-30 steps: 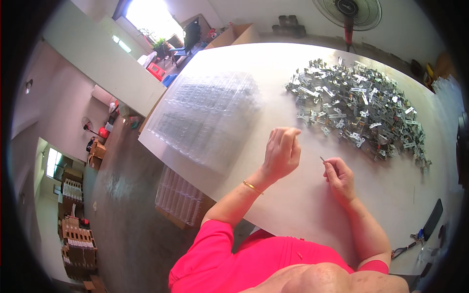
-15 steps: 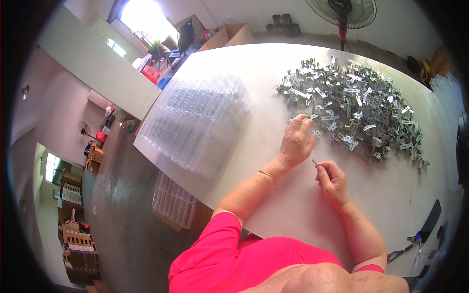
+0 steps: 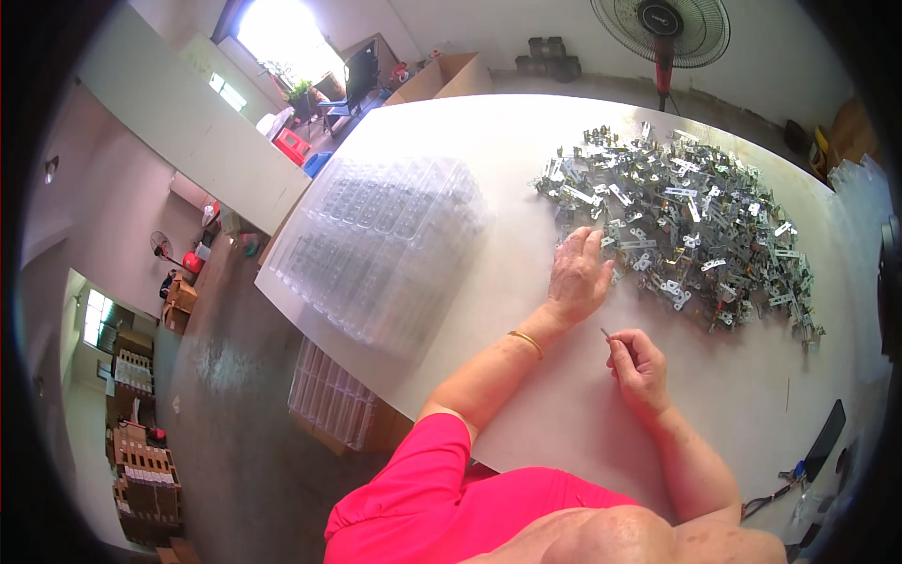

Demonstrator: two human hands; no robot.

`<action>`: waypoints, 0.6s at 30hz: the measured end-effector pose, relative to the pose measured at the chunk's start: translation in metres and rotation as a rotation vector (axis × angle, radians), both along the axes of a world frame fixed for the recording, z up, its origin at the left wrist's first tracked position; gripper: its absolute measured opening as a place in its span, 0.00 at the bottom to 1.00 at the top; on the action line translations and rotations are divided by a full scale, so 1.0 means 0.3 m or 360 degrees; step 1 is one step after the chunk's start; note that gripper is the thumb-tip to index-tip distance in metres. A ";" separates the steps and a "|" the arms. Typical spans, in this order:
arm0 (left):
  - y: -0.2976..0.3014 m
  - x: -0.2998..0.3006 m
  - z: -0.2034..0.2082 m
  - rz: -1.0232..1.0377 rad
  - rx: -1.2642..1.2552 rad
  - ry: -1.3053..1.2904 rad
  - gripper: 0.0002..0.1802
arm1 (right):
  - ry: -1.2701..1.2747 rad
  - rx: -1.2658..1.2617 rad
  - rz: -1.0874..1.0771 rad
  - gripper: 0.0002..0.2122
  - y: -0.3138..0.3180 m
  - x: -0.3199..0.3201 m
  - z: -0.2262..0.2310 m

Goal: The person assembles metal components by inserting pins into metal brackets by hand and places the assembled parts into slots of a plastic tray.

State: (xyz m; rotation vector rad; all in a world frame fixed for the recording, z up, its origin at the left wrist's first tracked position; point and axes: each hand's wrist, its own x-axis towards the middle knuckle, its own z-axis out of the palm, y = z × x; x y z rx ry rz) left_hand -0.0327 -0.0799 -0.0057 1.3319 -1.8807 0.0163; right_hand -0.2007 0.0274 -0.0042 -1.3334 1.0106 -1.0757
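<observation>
A heap of small silver metal brackets is spread over the far right of the white table. My left hand reaches the heap's near left edge, fingers stretched out and fingertips at the outermost brackets; no part can be made out in its grasp. Nearer to me, my right hand is closed, pinching a thin grey metal rod between thumb and forefinger. The rod's tip points up and left toward my left hand; its other end is hidden by the fingers.
Clear plastic trays are stacked on the table's left side, with more trays below the edge. A dark flat object and keys lie at the right. Beyond the table stand a fan and a cardboard box.
The whole view has shifted slightly. My right hand has drawn a little toward me with the rod still pinched. My left hand stays at the heap's edge.
</observation>
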 end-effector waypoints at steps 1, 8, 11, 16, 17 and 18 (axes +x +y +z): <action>0.001 -0.002 -0.001 -0.0009 0.0016 0.0022 0.28 | -0.0006 0.0008 0.0004 0.03 0.000 -0.002 -0.001; -0.006 0.017 -0.009 -0.0008 -0.0064 0.0109 0.17 | -0.0002 0.0033 0.0013 0.03 -0.001 -0.003 0.000; 0.002 0.027 -0.007 -0.0049 -0.0137 0.0033 0.13 | 0.0010 0.0029 0.0004 0.03 0.000 -0.001 0.000; 0.016 0.034 -0.006 -0.0066 -0.0311 -0.0059 0.08 | -0.0002 0.0017 0.0007 0.04 0.001 0.003 0.002; 0.017 0.033 -0.004 -0.0064 -0.0314 -0.0057 0.08 | 0.0000 0.0014 0.0008 0.04 0.002 0.002 0.003; 0.018 0.032 -0.001 -0.0135 -0.0326 -0.0022 0.07 | 0.0005 0.0020 0.0009 0.04 0.002 0.001 0.005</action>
